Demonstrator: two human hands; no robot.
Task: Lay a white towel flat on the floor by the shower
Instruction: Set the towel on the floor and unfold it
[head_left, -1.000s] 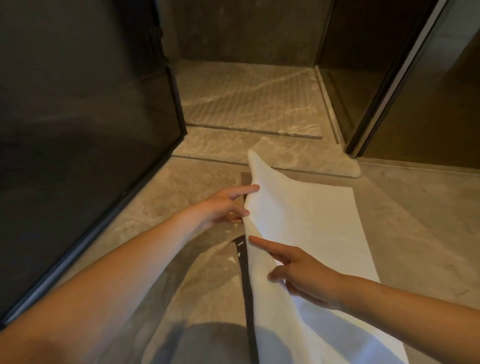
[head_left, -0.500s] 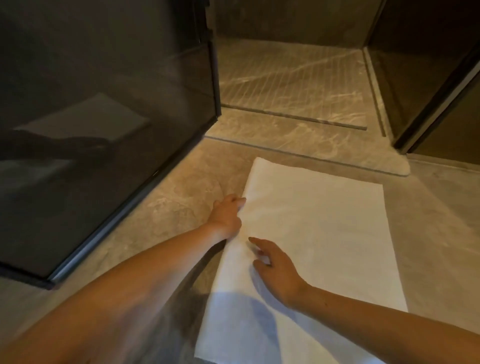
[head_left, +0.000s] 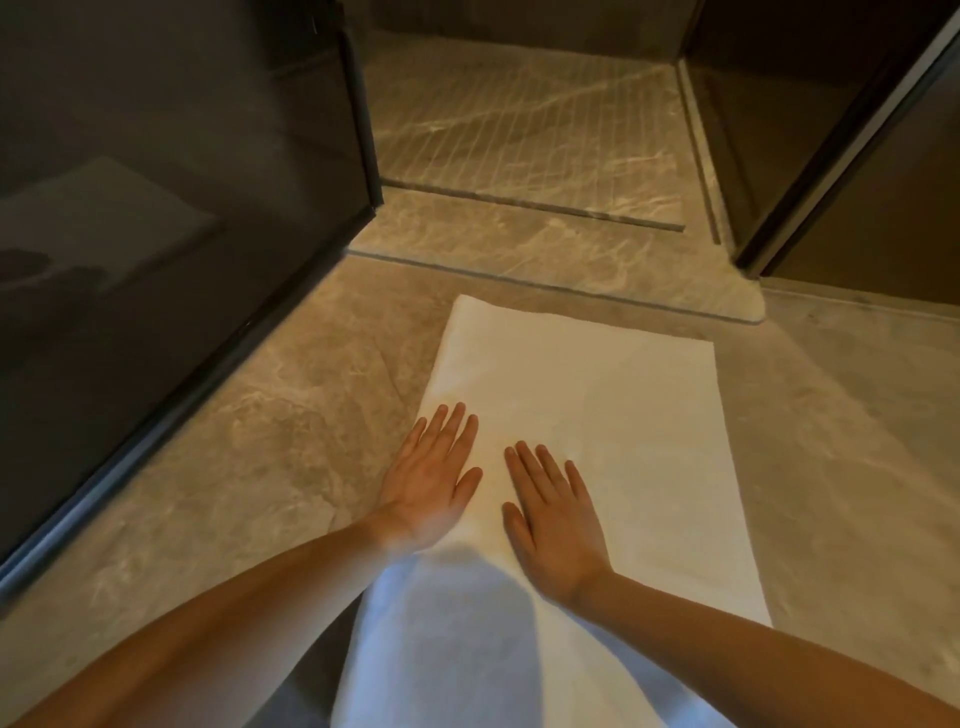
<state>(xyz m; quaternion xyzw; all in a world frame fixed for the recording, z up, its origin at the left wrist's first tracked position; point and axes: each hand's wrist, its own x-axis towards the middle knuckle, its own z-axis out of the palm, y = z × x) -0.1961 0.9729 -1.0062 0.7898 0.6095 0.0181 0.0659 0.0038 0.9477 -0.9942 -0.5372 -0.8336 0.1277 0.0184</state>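
Low in the frame, between both forearms: near end of the white rectangular terry towel (head_left: 597, 415), shadowed and cut off by the bottom edge, so cannot tell whether flat there. Just above, left hand (head_left: 434, 478) spread palm-down, fingers straight, grasping nothing, resting across the towel's left edge and partly over the beige marbled stone floor (head_left: 234, 467). Beside it but apart, right hand (head_left: 553, 519), likewise released and flat, wholly on the cloth.

Beyond the fingertips, spread smooth across the middle of the frame. Stops just short of the raised stone shower sill (head_left: 519, 249). Looks slightly thick along the far left edge; hard to tell.

Further up, ribbed shower floor (head_left: 519, 119); at the upper left, dark glass shower panel (head_left: 182, 208).

Likely to slide on the polished stone if pushed forward rather than pressed down, bunching against the sill or skewing off square. Could drag a ridge into the left edge by sweeping the left hand outward while half off the cloth. May leave a fold unnoticed at the shadowed near end unless checked.
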